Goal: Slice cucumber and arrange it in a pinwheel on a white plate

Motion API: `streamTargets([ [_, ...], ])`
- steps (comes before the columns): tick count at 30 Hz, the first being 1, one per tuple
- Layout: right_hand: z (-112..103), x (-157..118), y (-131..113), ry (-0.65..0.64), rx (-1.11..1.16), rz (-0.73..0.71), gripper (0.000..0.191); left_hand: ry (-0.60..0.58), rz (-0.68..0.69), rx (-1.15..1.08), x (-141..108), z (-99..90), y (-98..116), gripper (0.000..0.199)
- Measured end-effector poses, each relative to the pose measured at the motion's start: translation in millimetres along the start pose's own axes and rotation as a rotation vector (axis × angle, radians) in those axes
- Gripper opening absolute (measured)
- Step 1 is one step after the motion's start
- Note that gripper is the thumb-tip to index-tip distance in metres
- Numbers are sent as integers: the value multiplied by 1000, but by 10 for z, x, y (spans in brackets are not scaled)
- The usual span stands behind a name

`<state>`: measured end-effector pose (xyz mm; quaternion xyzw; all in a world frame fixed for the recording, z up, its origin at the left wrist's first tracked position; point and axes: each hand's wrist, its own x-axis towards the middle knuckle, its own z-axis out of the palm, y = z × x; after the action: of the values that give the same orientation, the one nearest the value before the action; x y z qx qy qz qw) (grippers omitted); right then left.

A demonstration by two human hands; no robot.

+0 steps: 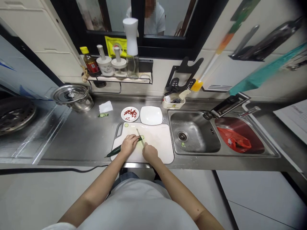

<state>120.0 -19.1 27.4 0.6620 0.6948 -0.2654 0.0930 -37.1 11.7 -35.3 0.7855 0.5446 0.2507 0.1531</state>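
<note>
A dark green cucumber lies slantwise across the white cutting board, its uncut end reaching past the board's left edge. My left hand is closed over the cucumber near its cut end. In my right hand is a knife, its narrow blade right at the cucumber's cut end, where a pale round face shows. One cucumber slice rests by the board's upper left corner. Behind the board stand a small plate of red pieces and a white square plate.
To the right is a steel double sink with a red plastic bag in its second basin. A lidded steel pot, white paper and a cucumber piece are at left. Bottles fill a wall shelf.
</note>
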Motion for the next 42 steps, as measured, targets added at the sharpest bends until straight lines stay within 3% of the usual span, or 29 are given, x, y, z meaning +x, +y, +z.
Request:
streamTargets([
  [10,30,-328,164,-79,-11,42,34,18,-5,-11,1,3,19,25],
  [26,-134,-53,-73,-54,-16,33,36,30,13,-1,-3,79,-48,26],
  [42,81,-418,148,-67,-31,68,34,56,12,-7,-20,93,-36,24],
])
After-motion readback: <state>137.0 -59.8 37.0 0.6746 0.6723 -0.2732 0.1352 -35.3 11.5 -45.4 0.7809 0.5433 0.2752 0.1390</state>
